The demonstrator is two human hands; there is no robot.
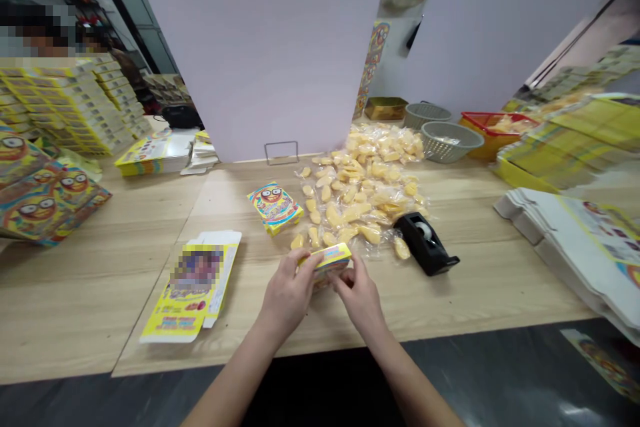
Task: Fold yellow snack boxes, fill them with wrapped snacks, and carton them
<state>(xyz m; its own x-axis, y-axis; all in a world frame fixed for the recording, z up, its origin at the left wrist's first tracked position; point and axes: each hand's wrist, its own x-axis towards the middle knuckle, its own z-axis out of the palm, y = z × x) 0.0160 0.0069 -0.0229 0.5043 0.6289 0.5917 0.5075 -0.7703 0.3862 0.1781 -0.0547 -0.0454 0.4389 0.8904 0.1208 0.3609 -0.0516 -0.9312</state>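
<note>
"Progress?"

"One closed box [275, 207] looked finished; a flat carton [193, 293] and the wrapped pieces [357, 193] looked unused."

"And the held box [334, 255]?"

"Near the bench's front edge [430, 331], left hand [290, 290] and right hand [359, 292] fingers clamped on it."

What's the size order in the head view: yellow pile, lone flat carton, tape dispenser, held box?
1. Yellow pile
2. Lone flat carton
3. Tape dispenser and held box: unsure; the box is partly hidden

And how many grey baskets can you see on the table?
2. The front grey basket stands left of the red-rimmed tub; the rear grey basket is behind that one, partly covered by it. Others could be hidden.
</note>
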